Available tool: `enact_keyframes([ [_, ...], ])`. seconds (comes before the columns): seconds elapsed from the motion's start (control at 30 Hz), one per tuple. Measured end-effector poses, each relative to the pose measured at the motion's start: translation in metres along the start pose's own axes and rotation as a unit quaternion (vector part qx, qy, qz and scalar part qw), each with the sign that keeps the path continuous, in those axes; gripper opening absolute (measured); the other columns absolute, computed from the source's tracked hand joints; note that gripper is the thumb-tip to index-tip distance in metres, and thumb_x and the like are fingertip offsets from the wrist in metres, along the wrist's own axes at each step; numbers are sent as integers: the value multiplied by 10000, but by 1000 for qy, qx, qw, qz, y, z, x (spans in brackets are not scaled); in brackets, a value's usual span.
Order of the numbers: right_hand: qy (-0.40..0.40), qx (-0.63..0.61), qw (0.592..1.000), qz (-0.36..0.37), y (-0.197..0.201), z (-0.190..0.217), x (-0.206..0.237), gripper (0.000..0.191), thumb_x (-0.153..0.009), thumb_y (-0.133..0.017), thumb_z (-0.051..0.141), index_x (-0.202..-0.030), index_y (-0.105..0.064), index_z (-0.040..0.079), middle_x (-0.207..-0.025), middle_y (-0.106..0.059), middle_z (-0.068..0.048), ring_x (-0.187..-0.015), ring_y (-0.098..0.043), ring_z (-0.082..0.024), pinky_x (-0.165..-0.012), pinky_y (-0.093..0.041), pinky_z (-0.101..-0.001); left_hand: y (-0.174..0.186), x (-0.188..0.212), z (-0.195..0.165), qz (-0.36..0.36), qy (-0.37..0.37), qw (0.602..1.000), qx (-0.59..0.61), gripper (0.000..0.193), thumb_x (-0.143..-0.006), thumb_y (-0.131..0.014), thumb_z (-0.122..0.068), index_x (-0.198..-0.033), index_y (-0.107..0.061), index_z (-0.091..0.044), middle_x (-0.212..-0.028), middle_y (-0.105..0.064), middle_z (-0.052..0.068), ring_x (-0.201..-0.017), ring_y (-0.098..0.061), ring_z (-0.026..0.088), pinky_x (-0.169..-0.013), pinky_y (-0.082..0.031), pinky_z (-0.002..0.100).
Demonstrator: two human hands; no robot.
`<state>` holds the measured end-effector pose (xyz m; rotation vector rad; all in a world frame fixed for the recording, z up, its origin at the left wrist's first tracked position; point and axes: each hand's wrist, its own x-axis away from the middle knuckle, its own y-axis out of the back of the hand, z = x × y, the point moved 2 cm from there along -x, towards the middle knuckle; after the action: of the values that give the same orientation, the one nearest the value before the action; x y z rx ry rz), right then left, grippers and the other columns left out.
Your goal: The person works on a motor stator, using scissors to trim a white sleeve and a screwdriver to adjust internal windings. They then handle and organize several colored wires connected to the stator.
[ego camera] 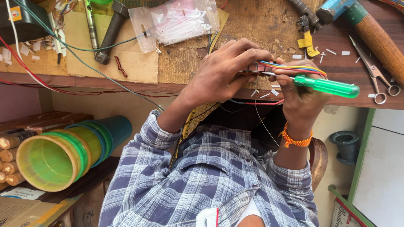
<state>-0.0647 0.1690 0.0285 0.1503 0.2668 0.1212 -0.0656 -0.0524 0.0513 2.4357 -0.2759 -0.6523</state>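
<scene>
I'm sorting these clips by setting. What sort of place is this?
Probably a small electrical repair workshop. The left hand holds a small part with coloured wires while the right hand works a green-handled screwdriver at it; a hammer, scissors and a bag of white cable ties lie on the worn workbench.

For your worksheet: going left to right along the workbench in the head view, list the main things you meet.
Hammer → clear bag of white ties → left hand → right hand with green-handled screwdriver → scissors.
</scene>
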Motion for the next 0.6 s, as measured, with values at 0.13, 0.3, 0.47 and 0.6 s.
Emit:
enact_keyframes([
  [0.13, 29, 21, 999, 17, -8, 19, -1, 213, -1101, -786, 142, -1122, -718, -59, -1068, -690, -99, -1049, -704, -174, -963, -589, -277, 0, -2, -1, -5, -4, 1000, 7, 561, -896, -817, -169, -1401, -575, -203, -1281, -640, 38, -1164, -665, 290, -970, -558, 418],
  [0.3, 24, 66, 998, 6, -15, 39, 1, 215, -1099, -782, 145, -1101, -717, -60, -1055, -698, -104, -1073, -712, -188, -1019, -586, -308, 1, -1, -1, -1, -20, 1000, 19, 555, -891, -819, -199, -1387, -569, -189, -1265, -636, 49, -1141, -676, 289, -948, -562, 414],
  [0.47, 53, 147, 987, -46, -30, 43, 14, 244, -1131, -747, 186, -1078, -706, -49, -1005, -670, -98, -1011, -700, -186, -1066, -600, -343, -8, -1, 4, -35, -47, 998, -31, 529, -950, -804, -233, -1418, -561, -191, -1283, -639, 22, -1162, -682, 259, -945, -574, 383],
  [0.6, 63, 120, 988, -80, -44, 31, 20, 279, -1175, -692, 223, -1106, -666, -46, -1032, -653, -93, -1016, -677, -172, -1156, -586, -361, -10, 5, 9, -33, -38, 999, -9, 571, -940, -805, -240, -1451, -557, -185, -1231, -637, 19, -1117, -687, 240, -914, -575, 377],
])
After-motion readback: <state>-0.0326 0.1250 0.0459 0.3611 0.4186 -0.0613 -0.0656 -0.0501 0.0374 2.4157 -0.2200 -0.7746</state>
